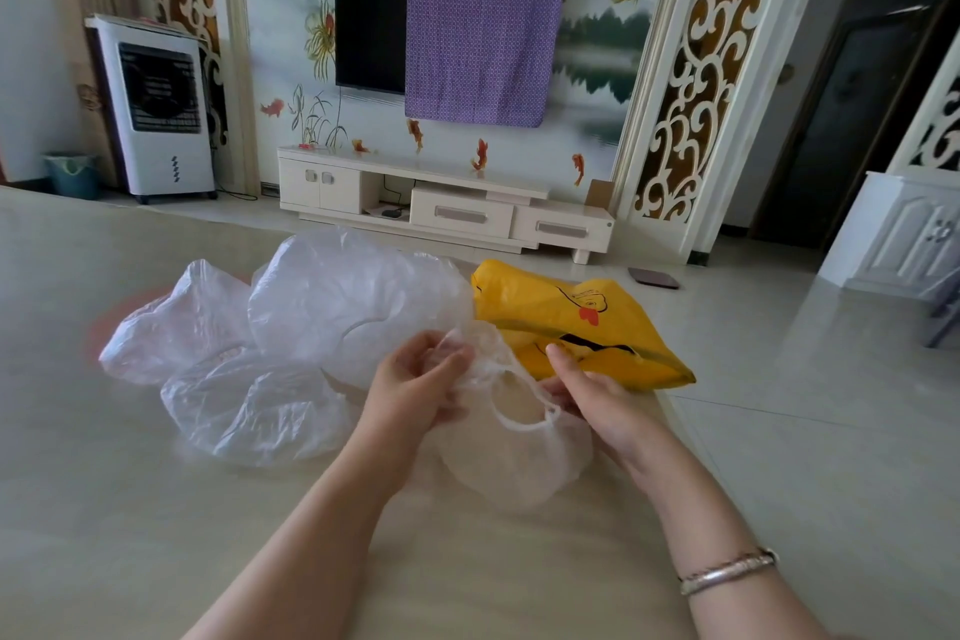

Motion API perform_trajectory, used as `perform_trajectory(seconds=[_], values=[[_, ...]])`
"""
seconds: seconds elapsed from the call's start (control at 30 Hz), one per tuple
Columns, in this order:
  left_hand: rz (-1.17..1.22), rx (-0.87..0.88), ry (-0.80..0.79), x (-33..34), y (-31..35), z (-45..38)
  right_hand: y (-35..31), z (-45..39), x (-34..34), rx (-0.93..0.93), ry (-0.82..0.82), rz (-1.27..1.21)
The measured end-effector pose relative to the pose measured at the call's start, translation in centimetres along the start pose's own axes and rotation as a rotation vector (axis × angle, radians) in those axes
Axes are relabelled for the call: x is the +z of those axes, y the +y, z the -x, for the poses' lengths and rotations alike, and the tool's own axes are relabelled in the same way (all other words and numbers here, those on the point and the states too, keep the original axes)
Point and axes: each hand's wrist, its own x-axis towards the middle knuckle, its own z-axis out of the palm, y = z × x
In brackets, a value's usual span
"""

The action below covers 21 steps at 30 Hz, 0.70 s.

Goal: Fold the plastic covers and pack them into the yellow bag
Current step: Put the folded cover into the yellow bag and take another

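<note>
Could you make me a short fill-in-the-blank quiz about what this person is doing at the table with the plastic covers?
1. Both hands, the left hand and the right hand, hold one clear ____ cover.
2. The bag lying beside the right hand is ____.
3. The other covers lie in a heap to the person's ____.
4. A bracelet sits on the ____ wrist.

Missing words: plastic; yellow; left; right

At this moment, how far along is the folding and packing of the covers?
Early. Done: nothing visibly packed; the yellow bag lies on the table, contents not visible. In hand: the left hand and right hand both grip one elastic-edged plastic cover, still unfolded. Left: three loose covers remain crumpled on the left.
</note>
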Motion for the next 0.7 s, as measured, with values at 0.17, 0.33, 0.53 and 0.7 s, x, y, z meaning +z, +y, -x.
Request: perform_trajectory(seconds=[0.17,0.33,0.53,0.7], values=[[-0.057,0.123,0.085,0.1,0.1,0.0,0.5,-0.5,-0.2,-0.023,0.035,0.005],[-0.358,0.249,0.182,0.1,-0.5,0.0,1.3,-2.0,-0.5,-0.038,0.316,-0.090],[-0.642,0.162,0.141,-0.2,-1.4,0.3,1.6,-2.1,-0.4,-0.226,0.434,0.128],[-0.575,0.069,0.137,0.2,-0.5,0.4,1.5,-1.9,-0.7,-0.185,0.337,0.023]])
